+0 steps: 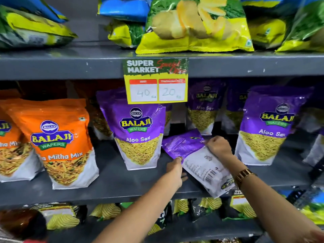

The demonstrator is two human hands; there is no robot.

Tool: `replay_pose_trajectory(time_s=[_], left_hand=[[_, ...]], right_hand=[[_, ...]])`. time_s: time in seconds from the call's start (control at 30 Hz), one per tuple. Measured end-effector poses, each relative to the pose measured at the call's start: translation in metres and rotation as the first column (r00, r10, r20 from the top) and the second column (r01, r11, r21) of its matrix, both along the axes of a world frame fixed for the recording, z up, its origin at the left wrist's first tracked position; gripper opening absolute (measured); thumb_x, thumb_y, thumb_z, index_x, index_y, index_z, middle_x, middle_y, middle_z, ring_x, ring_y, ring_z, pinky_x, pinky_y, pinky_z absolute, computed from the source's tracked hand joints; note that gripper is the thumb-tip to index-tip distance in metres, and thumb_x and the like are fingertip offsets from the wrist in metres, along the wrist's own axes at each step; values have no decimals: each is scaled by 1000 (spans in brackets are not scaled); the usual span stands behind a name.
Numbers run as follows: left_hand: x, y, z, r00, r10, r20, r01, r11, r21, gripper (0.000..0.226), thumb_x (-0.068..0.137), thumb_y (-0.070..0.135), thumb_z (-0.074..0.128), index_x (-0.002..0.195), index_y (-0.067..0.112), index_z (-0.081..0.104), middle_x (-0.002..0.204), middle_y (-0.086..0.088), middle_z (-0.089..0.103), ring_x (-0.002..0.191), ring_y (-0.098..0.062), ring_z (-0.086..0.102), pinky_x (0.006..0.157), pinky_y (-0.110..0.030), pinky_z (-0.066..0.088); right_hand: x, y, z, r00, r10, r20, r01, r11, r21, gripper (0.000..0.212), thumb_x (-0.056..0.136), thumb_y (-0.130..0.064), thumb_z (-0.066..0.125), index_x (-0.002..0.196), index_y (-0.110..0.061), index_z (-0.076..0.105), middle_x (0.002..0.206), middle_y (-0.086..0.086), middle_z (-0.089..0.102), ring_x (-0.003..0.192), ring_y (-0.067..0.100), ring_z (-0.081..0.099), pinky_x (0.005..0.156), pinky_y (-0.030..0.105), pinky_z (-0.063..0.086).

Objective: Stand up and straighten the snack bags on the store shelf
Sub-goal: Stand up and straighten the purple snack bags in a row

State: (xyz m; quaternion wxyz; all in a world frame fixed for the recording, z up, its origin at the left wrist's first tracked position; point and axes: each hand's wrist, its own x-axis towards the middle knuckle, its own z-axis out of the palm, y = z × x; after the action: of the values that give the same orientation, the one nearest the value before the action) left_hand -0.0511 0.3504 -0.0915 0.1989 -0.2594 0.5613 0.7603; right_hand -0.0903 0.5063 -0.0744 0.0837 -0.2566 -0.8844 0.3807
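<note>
A purple Aloo Sev bag (pixel 198 160) lies flat on the grey middle shelf (pixel 112 183), back side up, its white bottom end hanging over the front edge. My left hand (pixel 175 171) grips its left edge, fingers tucked under it. My right hand (pixel 218 146) is closed on its upper right part. Upright purple Aloo Sev bags stand on either side: one at left (pixel 138 135), one at right (pixel 268 127). More purple bags (pixel 203 109) stand behind, deeper on the shelf.
Orange Mitha Mix bags (pixel 59 142) stand at the left of the same shelf. A yellow price tag (pixel 156 81) hangs from the upper shelf edge. Green-yellow chip bags (pixel 194 25) lie above; more bags (pixel 107 211) fill the shelf below.
</note>
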Motion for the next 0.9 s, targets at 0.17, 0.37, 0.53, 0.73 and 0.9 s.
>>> replay_pose_trajectory(time_s=[0.17, 0.37, 0.53, 0.73, 0.9], left_hand=[[-2, 24, -2, 999, -33, -18, 33, 999, -20, 34, 81, 22, 64, 109, 5, 53, 87, -11, 59, 76, -25, 57, 68, -35, 50], [-2, 31, -5, 996, 33, -88, -39, 997, -69, 21, 76, 12, 70, 92, 6, 58, 82, -10, 63, 70, -24, 58, 70, -35, 49], [-7, 38, 20, 933, 45, -356, -91, 989, -113, 26, 79, -9, 57, 71, 16, 56, 70, -1, 59, 45, 2, 55, 40, -8, 40], [-29, 35, 45, 781, -54, -623, -145, 953, -265, 34, 76, -7, 62, 108, 1, 58, 92, -6, 61, 69, -11, 56, 54, -9, 46], [-33, 29, 40, 753, -119, -647, -54, 969, -241, 39, 79, -13, 55, 116, 0, 52, 96, -3, 61, 67, 1, 55, 51, 0, 44]], right_hand=[[-11, 18, -16, 953, 165, 256, -177, 984, 27, 65, 67, -54, 48, 114, -9, 59, 125, 21, 58, 115, 34, 55, 94, 38, 43], [-1, 24, -11, 995, 70, 70, -58, 985, -161, 45, 74, -38, 61, 99, 0, 62, 108, 21, 65, 101, 34, 61, 83, 36, 43], [6, 33, 8, 952, -17, -306, -105, 920, -377, 16, 74, -20, 71, 66, -9, 63, 69, 12, 63, 63, 17, 62, 66, 30, 44], [12, 30, 25, 825, -55, -562, -262, 844, -468, 35, 76, -2, 69, 100, -11, 45, 77, -6, 54, 68, 8, 53, 59, 10, 46], [15, 25, 0, 778, -37, -628, -314, 842, -439, 39, 78, 0, 66, 107, -11, 42, 89, -6, 56, 81, 10, 55, 66, 5, 47]])
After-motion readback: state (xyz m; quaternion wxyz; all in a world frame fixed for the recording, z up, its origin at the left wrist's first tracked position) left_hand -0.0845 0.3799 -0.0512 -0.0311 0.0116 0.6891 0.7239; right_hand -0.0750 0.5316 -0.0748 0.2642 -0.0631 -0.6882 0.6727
